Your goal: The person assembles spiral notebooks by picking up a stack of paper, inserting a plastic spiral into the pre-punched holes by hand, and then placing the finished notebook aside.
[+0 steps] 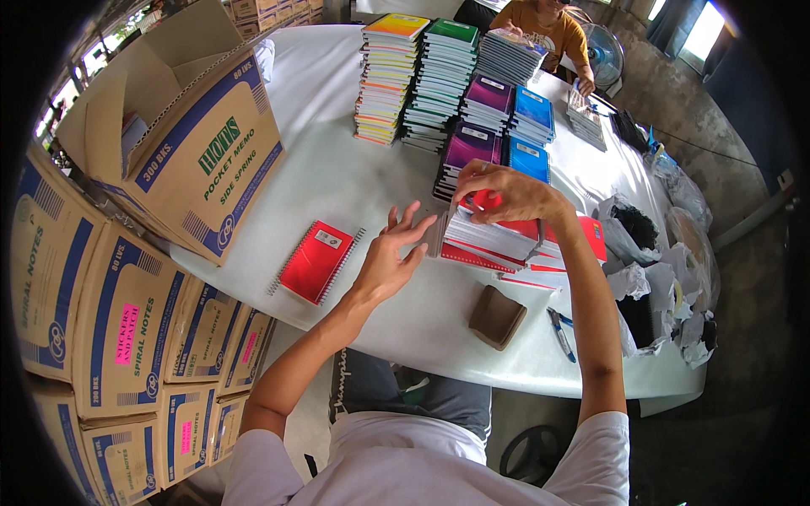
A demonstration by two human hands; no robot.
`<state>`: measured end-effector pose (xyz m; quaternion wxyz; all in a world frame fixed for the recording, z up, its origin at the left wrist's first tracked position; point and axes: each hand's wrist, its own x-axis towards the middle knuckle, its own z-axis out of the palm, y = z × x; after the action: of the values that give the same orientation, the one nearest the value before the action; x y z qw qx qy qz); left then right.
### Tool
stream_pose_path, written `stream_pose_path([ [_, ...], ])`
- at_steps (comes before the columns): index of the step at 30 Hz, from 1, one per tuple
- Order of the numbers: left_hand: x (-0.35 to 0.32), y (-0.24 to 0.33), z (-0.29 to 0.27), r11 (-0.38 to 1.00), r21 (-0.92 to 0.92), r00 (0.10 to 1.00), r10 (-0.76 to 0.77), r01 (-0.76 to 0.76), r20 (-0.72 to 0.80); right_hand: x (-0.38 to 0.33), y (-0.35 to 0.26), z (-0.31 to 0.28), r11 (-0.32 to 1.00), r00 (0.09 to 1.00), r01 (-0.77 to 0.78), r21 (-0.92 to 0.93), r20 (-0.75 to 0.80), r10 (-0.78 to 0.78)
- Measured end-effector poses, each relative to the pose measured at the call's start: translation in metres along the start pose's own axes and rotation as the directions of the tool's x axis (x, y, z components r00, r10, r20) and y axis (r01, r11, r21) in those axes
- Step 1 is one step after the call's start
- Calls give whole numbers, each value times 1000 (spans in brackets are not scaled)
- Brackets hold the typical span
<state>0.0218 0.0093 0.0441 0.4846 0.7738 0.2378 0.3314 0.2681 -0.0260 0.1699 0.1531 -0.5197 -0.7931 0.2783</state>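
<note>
My right hand [516, 196] is over a pile of red notebooks [472, 255], its fingers curled around a red notebook [485, 201] at the top; the fingers partly hide it. Beside the pile's left side is my left hand [398, 253], fingers spread and nothing in them. A red spiral notebook [319, 262] with a small white label lies flat to the left, apart from both hands. Behind the pile are stacks of purple notebooks [472, 145] and blue notebooks [529, 158].
Tall yellow [395, 27] and green [452, 34] notebook stacks stand farther back. An open carton [211, 160] and stacked cartons [126, 329] fill the left. A brown block [498, 317] and blue-handled tool [561, 334] lie near the front edge. Plastic bags [634, 226] sit right; a person [548, 38] works opposite.
</note>
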Motion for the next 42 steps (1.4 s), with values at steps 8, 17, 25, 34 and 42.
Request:
stream_pose_path([
  [8, 3, 4, 4, 1000, -27, 1000, -13, 13, -7, 1, 4, 0, 998, 999, -4, -58, 36, 6],
  [17, 3, 3, 6, 998, -49, 999, -28, 27, -16, 3, 5, 7, 995, 1000, -7, -101, -6, 6],
  [25, 2, 0, 6, 998, -55, 1000, 5, -6, -16, 0, 4, 5, 999, 1000, 27, -31, -11, -27],
  [34, 5, 5, 11, 994, -106, 1000, -11, 9, -18, -2, 5, 8, 996, 998, 61, -60, -30, -63],
  [42, 4, 2, 13, 995, -102, 1000, 3, -4, -11, -5, 9, 6, 997, 996, 74, -35, -39, -76],
])
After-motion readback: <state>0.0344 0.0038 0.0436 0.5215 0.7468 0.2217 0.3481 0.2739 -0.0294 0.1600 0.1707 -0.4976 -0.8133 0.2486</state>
